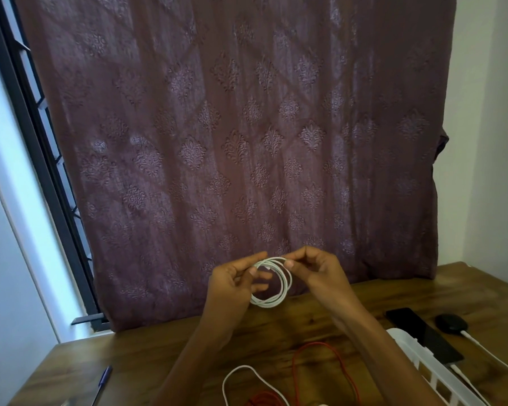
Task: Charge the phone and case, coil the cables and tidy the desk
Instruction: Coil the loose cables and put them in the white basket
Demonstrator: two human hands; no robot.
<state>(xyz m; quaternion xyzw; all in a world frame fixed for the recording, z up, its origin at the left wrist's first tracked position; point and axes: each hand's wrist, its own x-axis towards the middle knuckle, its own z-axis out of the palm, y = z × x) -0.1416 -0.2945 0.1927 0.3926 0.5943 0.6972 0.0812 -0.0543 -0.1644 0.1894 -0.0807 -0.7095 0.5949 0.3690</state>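
Note:
A white cable (279, 297) wound into a small round coil hangs in the air above the wooden desk (165, 344). My left hand (235, 282) grips the coil's left side, and my right hand (317, 273) pinches its top between thumb and fingers. A loose red cable (343, 367) and another loose white cable (247, 369) lie on the desk below my arms. At the right, a black phone (423, 335) and a small black case (451, 323) each have a white cable plugged in.
A white slatted basket (423, 367) stands at the desk's right front, next to the phone. A blue pen (103, 379) lies at the left front. A maroon patterned curtain (247, 142) hangs behind the desk, with a barred window at the left.

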